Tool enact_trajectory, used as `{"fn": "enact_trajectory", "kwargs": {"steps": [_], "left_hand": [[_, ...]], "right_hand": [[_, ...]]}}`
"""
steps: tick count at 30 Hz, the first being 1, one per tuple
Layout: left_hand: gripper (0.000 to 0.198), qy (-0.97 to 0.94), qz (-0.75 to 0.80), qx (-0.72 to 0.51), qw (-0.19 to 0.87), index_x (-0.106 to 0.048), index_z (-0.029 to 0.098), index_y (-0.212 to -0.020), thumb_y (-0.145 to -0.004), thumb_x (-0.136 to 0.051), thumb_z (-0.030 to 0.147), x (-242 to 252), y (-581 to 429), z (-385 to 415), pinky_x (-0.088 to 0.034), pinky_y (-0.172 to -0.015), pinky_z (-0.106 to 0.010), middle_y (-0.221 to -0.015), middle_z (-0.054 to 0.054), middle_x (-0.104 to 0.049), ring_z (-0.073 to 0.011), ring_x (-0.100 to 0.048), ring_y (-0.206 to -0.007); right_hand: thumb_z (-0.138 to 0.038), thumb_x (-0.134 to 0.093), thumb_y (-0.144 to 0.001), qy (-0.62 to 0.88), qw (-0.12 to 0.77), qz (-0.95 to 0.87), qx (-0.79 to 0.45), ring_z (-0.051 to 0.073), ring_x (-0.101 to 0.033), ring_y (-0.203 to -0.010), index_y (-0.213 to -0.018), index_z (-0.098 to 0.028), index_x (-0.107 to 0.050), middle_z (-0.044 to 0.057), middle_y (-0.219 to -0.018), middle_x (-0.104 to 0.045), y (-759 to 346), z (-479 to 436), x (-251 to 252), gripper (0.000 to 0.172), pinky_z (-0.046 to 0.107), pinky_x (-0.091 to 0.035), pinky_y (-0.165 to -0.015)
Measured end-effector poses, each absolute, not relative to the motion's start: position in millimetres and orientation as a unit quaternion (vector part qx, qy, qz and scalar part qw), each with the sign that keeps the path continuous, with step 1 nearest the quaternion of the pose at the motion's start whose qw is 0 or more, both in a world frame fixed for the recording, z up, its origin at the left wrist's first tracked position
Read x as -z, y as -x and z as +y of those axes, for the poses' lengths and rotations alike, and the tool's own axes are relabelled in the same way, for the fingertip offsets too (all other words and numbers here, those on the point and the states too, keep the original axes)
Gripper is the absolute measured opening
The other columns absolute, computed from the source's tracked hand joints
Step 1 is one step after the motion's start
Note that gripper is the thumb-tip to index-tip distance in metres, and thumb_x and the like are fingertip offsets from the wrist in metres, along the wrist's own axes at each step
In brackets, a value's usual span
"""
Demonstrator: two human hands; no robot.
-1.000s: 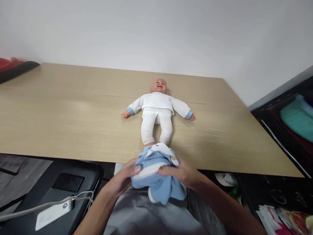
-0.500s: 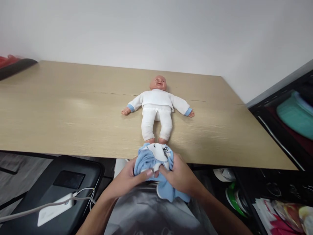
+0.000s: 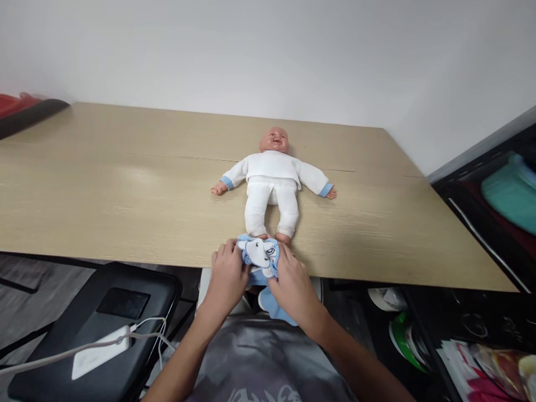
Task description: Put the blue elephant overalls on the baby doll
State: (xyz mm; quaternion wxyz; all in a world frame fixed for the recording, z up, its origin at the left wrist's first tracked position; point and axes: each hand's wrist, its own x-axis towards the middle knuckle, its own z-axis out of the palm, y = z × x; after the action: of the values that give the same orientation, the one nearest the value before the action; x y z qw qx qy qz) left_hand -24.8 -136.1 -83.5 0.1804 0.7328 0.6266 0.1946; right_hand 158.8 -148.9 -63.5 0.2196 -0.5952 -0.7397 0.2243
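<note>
A baby doll [image 3: 274, 166] lies on its back on the wooden table [image 3: 125, 212], arms spread, feet toward me. It wears a white top with blue cuffs and white trousers. At its feet, by the table's front edge, I hold a bunched blue baby garment [image 3: 274, 304] with a white animal face on it. My left hand [image 3: 227, 273] grips the garment's left side and my right hand [image 3: 293, 279] its right side. Part of the blue cloth hangs below the table edge. The doll's feet are partly hidden behind the cloth.
A black chair [image 3: 46, 346] at the left holds a dark phone [image 3: 123, 302] and a white power bank [image 3: 100, 354] with cables. At the right, a dark shelf holds a teal item [image 3: 513, 192], a green roll [image 3: 404, 340] and packets [image 3: 494, 368].
Both hands have moved forward to the doll's feet with the garment. My thumbs no longer lie on top; the backs of my hands now face up. The doll lies still.
</note>
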Motion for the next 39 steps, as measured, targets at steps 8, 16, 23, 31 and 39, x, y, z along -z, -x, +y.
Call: {"fn": "enact_trajectory", "kwargs": {"steps": [8,16,23,31,39], "left_hand": [[0.028,-0.705,0.519,-0.328,0.354,-0.061,0.019,-0.121,-0.094,-0.056,0.017,90.1,48.6,-114.9,-0.048,-0.103,-0.047,-0.118,-0.011,-0.067,-0.0314,-0.061,-0.114],[0.02,-0.714,0.428,-0.384,0.4,-0.062,0.021,-0.122,-0.104,-0.063,0.028,74.8,53.5,-103.1,-0.04,-0.121,-0.045,-0.141,-0.016,-0.059,-0.0318,-0.052,-0.139],[0.027,-0.667,0.405,-0.368,0.505,-0.058,0.021,-0.111,-0.094,-0.077,0.029,74.2,56.2,-91.0,-0.052,-0.094,-0.032,-0.113,-0.007,-0.067,-0.0231,-0.064,-0.104],[0.019,-0.75,0.403,-0.371,0.37,-0.073,0.022,-0.115,-0.096,-0.075,0.023,59.9,64.8,-65.5,-0.052,-0.104,-0.038,-0.117,-0.008,-0.074,-0.0262,-0.067,-0.113],[0.023,-0.79,0.314,-0.322,0.416,-0.083,0.024,-0.103,-0.101,-0.078,0.046,34.4,84.0,-33.1,-0.051,-0.11,-0.041,-0.124,-0.011,-0.073,-0.0295,-0.066,-0.118]], "right_hand": [[-0.008,-0.058,-0.089,0.548,0.325,-0.723,-0.268,0.038,-0.058,-0.149,-0.151,-0.018,-0.058,0.02,-0.156,-0.057,-168.5,-128.3,68.6,0.063,0.051,-0.055,-0.117],[-0.012,-0.065,-0.089,0.485,0.332,-0.734,-0.339,0.034,-0.066,-0.134,-0.137,-0.023,-0.058,0.013,-0.134,-0.07,-181.1,-117.2,56.8,0.05,0.048,-0.055,-0.111],[-0.006,-0.068,-0.086,0.478,0.299,-0.752,-0.341,0.028,-0.072,-0.112,-0.12,-0.026,-0.063,0.006,-0.117,-0.075,-191.5,-110.7,46.1,0.04,0.037,-0.058,-0.094],[0.001,-0.061,-0.085,0.423,0.282,-0.826,-0.244,0.028,-0.07,-0.107,-0.11,-0.024,-0.071,0.008,-0.111,-0.072,-199.2,-91.8,31.6,0.037,0.039,-0.058,-0.097],[-0.01,-0.068,-0.086,0.341,0.34,-0.788,-0.383,0.031,-0.069,-0.125,-0.13,-0.023,-0.071,0.01,-0.131,-0.074,-218.5,-50.8,27.8,0.046,0.045,-0.054,-0.113]]}}
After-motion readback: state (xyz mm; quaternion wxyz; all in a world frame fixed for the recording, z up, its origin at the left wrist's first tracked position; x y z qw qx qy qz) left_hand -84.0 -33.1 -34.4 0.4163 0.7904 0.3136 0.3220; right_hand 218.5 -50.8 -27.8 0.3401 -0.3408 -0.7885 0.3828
